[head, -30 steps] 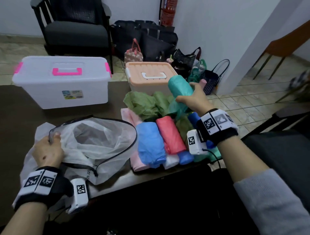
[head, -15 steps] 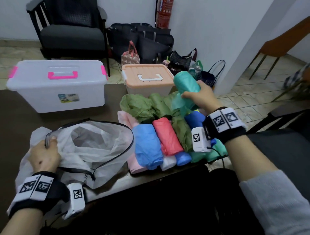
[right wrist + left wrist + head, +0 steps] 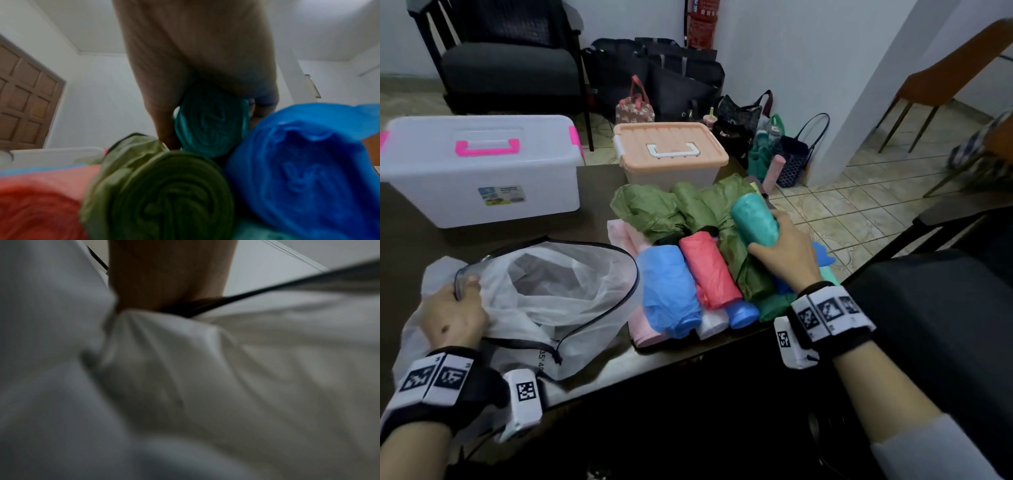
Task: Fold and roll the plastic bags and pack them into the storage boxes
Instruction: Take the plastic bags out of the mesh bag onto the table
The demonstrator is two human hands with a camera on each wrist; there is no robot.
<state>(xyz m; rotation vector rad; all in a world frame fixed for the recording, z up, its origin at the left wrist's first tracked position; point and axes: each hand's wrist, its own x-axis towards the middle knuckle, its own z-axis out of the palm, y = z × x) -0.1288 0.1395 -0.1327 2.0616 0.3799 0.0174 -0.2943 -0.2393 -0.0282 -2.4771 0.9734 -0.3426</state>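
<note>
My right hand [image 3: 784, 251] grips a teal rolled bag [image 3: 755, 219] [image 3: 211, 125] low over the pile of rolled bags: light blue [image 3: 667, 287], red [image 3: 710, 269], olive green [image 3: 748, 270] [image 3: 162, 194] and dark blue [image 3: 298, 170]. My left hand [image 3: 453, 310] holds the black-trimmed rim of a translucent white mesh bag [image 3: 544, 291] [image 3: 205, 369] lying open on the table's near left. Two lidded storage boxes stand behind: a white one with pink handle [image 3: 482, 171] and a peach-lidded one [image 3: 671, 154].
Loose crumpled green bags [image 3: 654, 210] lie between the pile and the peach-lidded box. The dark table [image 3: 414, 253] ends just right of the pile; tiled floor, handbags [image 3: 743, 113] and a black chair [image 3: 510, 58] lie beyond. A dark seat is at my right.
My right hand has brought the teal roll down and toward me, from raised near the peach-lidded box to just above the pile. The left hand keeps its hold on the mesh bag.
</note>
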